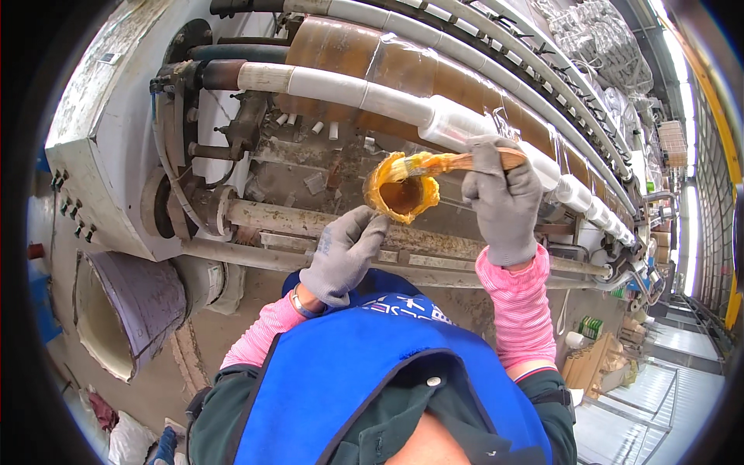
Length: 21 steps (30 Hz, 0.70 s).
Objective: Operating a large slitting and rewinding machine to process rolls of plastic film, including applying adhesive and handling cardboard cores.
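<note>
My left hand (345, 254), in a grey glove, grips the lower left side of a small round pot (373, 186) whose rim is caked with thick yellow grease-like paste. Brownish paste shows deep inside its mouth. In my right hand (505, 198), also gloved in grey, is the wooden handle of a brush (457, 161). Its head is coated in the same yellow stuff and lies across the pot's upper rim. The bristles themselves are hidden under the paste.
Ahead runs a long machine with a brown film-covered roller (333, 58) and a shaft carrying white rolls (457, 124). A white machine housing (116, 147) stands at the left, above a large purple-grey tube (139, 302). Cardboard boxes (589, 364) lie at the lower right.
</note>
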Motion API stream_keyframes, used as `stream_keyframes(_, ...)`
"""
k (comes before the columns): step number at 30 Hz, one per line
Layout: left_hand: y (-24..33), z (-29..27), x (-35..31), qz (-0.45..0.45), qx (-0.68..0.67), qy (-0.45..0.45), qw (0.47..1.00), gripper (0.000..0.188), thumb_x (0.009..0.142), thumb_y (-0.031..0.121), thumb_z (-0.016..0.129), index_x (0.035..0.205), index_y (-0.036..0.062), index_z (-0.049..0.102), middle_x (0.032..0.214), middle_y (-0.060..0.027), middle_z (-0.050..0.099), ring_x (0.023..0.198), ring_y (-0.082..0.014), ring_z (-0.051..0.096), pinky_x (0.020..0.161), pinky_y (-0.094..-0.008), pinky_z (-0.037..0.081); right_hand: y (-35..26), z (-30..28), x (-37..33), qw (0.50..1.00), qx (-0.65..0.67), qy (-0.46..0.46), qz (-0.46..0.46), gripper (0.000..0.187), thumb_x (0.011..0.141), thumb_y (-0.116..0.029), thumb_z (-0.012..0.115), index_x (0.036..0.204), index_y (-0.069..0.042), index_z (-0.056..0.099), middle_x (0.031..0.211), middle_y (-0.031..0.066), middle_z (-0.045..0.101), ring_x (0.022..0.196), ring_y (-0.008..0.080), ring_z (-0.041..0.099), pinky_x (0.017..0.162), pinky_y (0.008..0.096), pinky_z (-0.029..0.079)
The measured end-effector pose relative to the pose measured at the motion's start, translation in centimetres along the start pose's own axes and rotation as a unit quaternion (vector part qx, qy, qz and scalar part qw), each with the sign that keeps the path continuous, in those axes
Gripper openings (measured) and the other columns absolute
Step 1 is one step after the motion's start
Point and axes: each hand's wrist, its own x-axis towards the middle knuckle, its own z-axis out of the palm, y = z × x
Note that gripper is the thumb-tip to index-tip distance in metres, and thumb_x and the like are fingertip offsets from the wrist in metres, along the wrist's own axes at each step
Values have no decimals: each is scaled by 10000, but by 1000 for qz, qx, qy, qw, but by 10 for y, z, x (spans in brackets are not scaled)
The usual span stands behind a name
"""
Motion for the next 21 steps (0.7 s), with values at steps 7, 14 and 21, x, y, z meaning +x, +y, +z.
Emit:
stream_keyframes(7,-4,-2,1,27,-12,27,999,187,939,191,533,867,24,572,648,29,480,605,-44,391,535,-227,357,0,5,-23,997,14,61,36,108,926,-97,555,943,3,594,638,-7,569,496,15,492,445,177,378)
stream_keyframes(14,1,-2,5,52,55,56,996,172,925,168,564,840,18,575,651,6,487,601,-53,403,534,-239,364,-10,2,-19,989,41,15,141,195,957,-162,498,871,-5,576,501,-17,485,421,23,430,404,185,344)
stream_keyframes(21,-7,-7,9,40,71,48,996,169,944,175,528,868,27,559,730,56,481,669,-26,398,583,-187,345,-9,-8,-3,987,28,79,137,193,958,-160,483,874,-13,577,498,-8,485,398,39,438,373,190,340)
